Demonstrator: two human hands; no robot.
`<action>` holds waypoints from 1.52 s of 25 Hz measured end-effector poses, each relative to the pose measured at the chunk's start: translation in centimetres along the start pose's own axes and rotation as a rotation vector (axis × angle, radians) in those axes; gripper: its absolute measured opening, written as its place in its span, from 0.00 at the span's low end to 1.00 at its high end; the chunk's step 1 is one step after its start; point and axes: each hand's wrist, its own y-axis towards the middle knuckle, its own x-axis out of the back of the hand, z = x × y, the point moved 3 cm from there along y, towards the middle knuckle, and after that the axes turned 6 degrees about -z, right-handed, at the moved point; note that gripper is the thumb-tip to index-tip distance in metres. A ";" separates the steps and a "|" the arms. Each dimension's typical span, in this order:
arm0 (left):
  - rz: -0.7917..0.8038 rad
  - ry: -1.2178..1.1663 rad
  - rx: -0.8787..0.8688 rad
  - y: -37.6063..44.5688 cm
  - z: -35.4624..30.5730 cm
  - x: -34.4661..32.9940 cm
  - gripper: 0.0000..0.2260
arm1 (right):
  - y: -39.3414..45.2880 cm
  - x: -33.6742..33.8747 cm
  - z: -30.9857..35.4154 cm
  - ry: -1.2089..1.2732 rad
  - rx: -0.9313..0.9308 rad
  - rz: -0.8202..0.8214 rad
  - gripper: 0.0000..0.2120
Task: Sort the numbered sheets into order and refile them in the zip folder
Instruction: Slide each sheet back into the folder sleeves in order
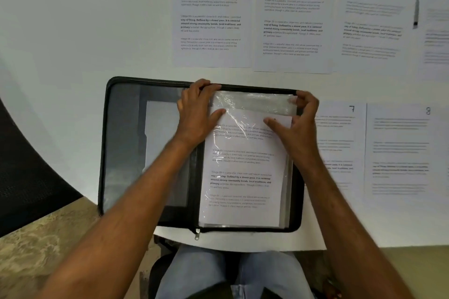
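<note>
1. Black zip folder [121,143] lies open on the white table [73,31], right at the near edge in front of the person; its zipper pull [197,234] hangs at the bottom of the spine.
2. On the folder's right half, a clear plastic sleeve [255,102] holds a printed sheet [243,177]. The sheet sits most of the way in, with empty plastic showing above its top edge. Its number cannot be read.
3. Left hand [196,114] grips the folder's top edge, thumb pressing on the sleeve. Right hand [298,121] pinches the sleeve's top right corner, with one finger on the sheet.
4. Refiling looks barely begun: sheet 2 [211,12], sheet 3 [292,17], sheet 4 [374,19], sheet 7 [340,143] and sheet 8 [401,150] lie loose on the table in rows, already in number order.
5. The folder's left half shows a dark pocket with a pale insert [160,133] behind it.
</note>
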 end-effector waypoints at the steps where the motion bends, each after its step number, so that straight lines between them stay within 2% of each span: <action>1: 0.008 -0.011 0.027 -1.2 -0.1 -0.1 0.29 | -1.1 0.2 -0.2 0.000 -0.049 0.027 0.41; 4: 0.023 -0.090 0.105 -4.7 -0.3 -0.2 0.31 | -4.1 0.5 -0.9 -0.040 -0.206 0.168 0.31; 7: 0.016 -0.306 0.160 -7.4 -0.5 0.6 0.27 | -6.5 1.1 -1.3 0.015 -0.398 0.322 0.17; 10: 0.055 -0.431 0.296 -8.7 -0.6 1.9 0.23 | -8.1 1.5 1.0 0.056 -0.436 0.408 0.09; 12: 0.092 -0.512 0.425 -9.1 -0.3 2.8 0.21 | -9.0 1.3 2.5 0.119 -0.428 0.433 0.15; 14: 0.135 -0.628 0.532 -9.3 0.2 3.7 0.19 | -9.4 0.3 3.9 0.245 -0.443 0.459 0.12; 16: 0.186 -0.729 0.614 -9.4 0.7 4.9 0.16 | -9.8 -1.7 4.7 0.324 -0.439 0.465 0.15; 18: 0.219 -0.793 0.634 -9.5 1.1 6.4 0.17 | -10.7 -4.5 5.8 0.346 -0.430 0.493 0.17; 21: 0.239 -0.857 0.616 -9.6 1.9 8.4 0.22 | -12.0 -8.9 7.0 0.348 -0.411 0.556 0.14; 24: 0.217 -0.870 0.661 -9.6 3.7 10.3 0.28 | -13.1 -12.3 8.0 0.329 -0.403 0.613 0.14; 27: 0.207 -0.879 0.737 -10.0 5.6 11.9 0.35 | -13.8 -15.0 8.4 0.260 -0.372 0.672 0.24; 30: 0.200 -0.821 0.811 -10.7 7.3 13.4 0.36 | -14.2 -17.5 8.1 0.157 -0.301 0.761 0.35; 31: 0.209 -0.799 0.806 -11.0 7.9 13.8 0.34 | -14.2 -17.9 7.9 0.076 -0.222 0.794 0.34; 34: 0.188 -0.770 0.791 -11.6 8.1 14.6 0.26 | -14.1 -18.7 7.3 -0.081 -0.065 0.827 0.24; 36: 0.074 -0.610 0.801 -11.4 8.4 14.4 0.23 | -13.7 -19.0 6.3 -0.147 -0.011 0.841 0.21; 38: -0.042 -0.346 0.758 -11.2 9.7 14.0 0.19 | -13.2 -18.7 5.7 -0.194 0.060 0.842 0.19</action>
